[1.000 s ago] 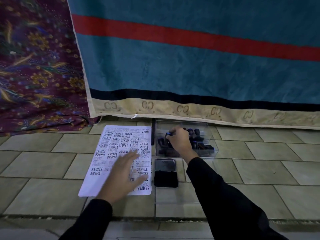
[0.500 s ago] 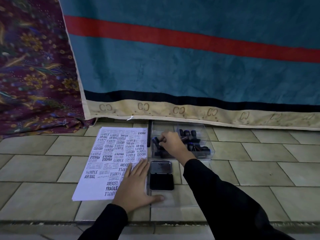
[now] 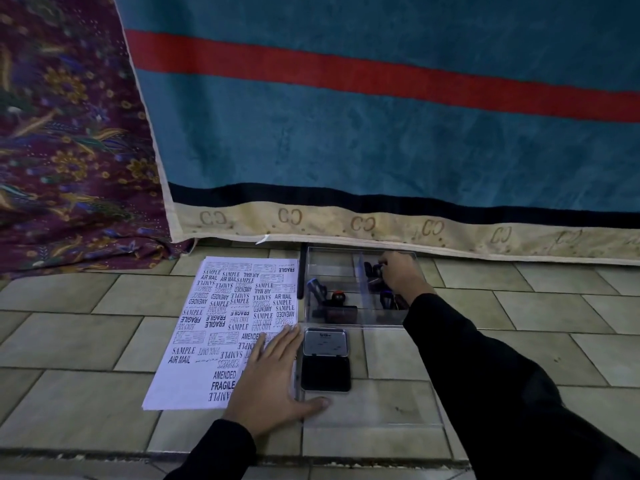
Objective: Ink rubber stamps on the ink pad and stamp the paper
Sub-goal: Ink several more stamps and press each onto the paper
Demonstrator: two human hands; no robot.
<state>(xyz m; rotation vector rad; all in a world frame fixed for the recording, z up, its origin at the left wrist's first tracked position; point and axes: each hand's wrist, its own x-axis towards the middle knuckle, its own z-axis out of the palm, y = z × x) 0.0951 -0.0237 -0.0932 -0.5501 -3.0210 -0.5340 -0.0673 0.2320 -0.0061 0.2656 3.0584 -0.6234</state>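
A white paper (image 3: 207, 341) covered in black stamp prints lies on the tiled floor. My left hand (image 3: 270, 386) rests flat on its lower right corner, fingers spread, thumb on a clear plastic sheet. Just right of the paper sits the open ink pad (image 3: 325, 374), its grey lid (image 3: 325, 341) folded back. Behind it stands a clear plastic box (image 3: 332, 258) with two compartments holding several rubber stamps. My right hand (image 3: 401, 275) reaches into the right compartment, fingers curled on a dark rubber stamp (image 3: 375, 271). Two stamps (image 3: 317, 289) lie in the left compartment.
A teal blanket with a red stripe (image 3: 381, 133) hangs right behind the box, its beige hem touching the floor. A purple floral cloth (image 3: 69, 133) hangs at the left. A clear plastic sheet (image 3: 381, 407) lies flat under the ink pad. Beige floor tiles (image 3: 69, 341) surround everything.
My right hand has moved from the box's left compartment to the right one. My left hand slid down the paper and now rests flat at its lower right corner.
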